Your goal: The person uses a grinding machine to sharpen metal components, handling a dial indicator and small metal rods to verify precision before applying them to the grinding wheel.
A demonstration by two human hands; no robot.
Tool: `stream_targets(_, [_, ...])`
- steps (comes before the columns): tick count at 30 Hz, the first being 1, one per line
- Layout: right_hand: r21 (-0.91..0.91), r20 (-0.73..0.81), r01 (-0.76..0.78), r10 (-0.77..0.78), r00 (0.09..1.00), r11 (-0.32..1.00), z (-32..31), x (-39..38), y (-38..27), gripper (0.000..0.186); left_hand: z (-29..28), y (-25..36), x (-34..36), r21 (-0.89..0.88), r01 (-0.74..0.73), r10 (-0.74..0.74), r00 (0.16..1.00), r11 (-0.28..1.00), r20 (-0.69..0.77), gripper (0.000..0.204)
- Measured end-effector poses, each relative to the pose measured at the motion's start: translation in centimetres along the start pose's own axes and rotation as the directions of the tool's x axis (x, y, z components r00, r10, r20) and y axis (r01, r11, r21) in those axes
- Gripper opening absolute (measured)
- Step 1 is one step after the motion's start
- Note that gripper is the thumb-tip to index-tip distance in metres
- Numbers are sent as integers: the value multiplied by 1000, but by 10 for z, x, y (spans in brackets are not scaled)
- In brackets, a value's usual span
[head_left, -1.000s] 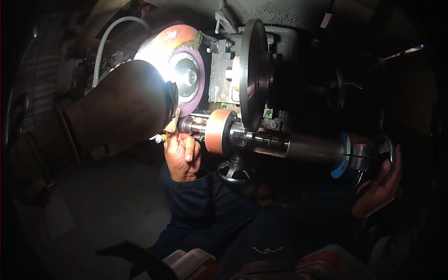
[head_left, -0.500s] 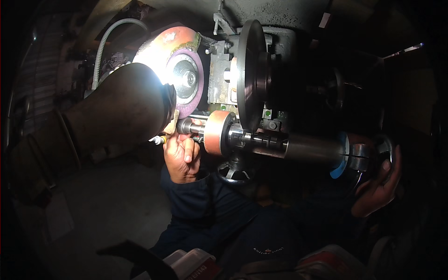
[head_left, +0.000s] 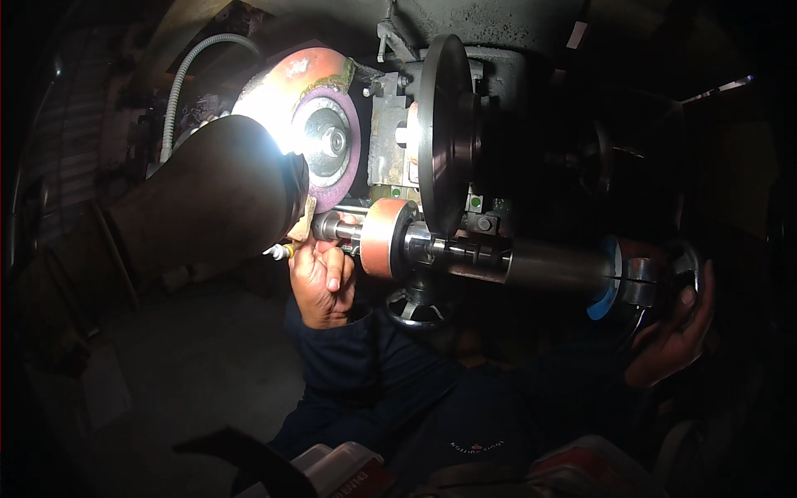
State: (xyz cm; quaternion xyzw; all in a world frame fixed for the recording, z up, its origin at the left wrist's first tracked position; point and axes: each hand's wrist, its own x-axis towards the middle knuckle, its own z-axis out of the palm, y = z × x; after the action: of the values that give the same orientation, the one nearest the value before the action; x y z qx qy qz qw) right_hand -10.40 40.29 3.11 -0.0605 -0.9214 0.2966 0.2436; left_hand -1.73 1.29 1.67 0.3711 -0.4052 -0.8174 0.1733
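Note:
My left hand [head_left: 325, 286] is curled beneath a steel cylindrical end [head_left: 327, 226] on the horizontal spindle, near a small yellow-and-white fitting [head_left: 282, 251]; what its fingers grip is hidden. Just above is a purple grinding wheel [head_left: 344, 183] in a brightly lit orange guard [head_left: 315, 65]. A copper-coloured drum [head_left: 383, 238] sits on the spindle, right of that hand. At the right, my right hand [head_left: 674, 336] has its fingers wrapped round a metal handwheel [head_left: 687, 266], beside a steel clamp collar [head_left: 639, 282] and a blue part [head_left: 604, 299].
A large dark bell-shaped housing [head_left: 199, 187] fills the left. A big dark disc [head_left: 440, 133] stands above the spindle. A spoked handwheel [head_left: 415, 311] is below the drum. A grey flexible conduit [head_left: 178, 75] arches at upper left. My dark-clothed legs [head_left: 398, 415] are below.
The grinding wheel, guard and big disc appear very slightly further left in the picture. My two hands keep almost the same place and finger positions.

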Motion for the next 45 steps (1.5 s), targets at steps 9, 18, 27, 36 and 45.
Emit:
stream_targets(9, [517,585,-347,-27,811,782,-40,70,63,75,-11,2,8,-38,26,-20,990,999,142,41])
stream_targets(18, [462,738,-81,-332,588,883,95,132,52,41,-2,12,-3,203,16,-41,992,979,119,50])
stream_targets(27, [333,846,-10,-294,444,943,180,124,94,26,-12,9,7,133,27,-46,989,991,143,41])
stream_targets(36, [111,977,-308,-47,209,945,111,143,50,28,0,13,-2,286,-1,-15,998,958,55,46])
stream_targets(45, [261,937,-11,-251,243,965,159,133,75,30,-15,13,-1,169,-5,-15,993,986,119,35])
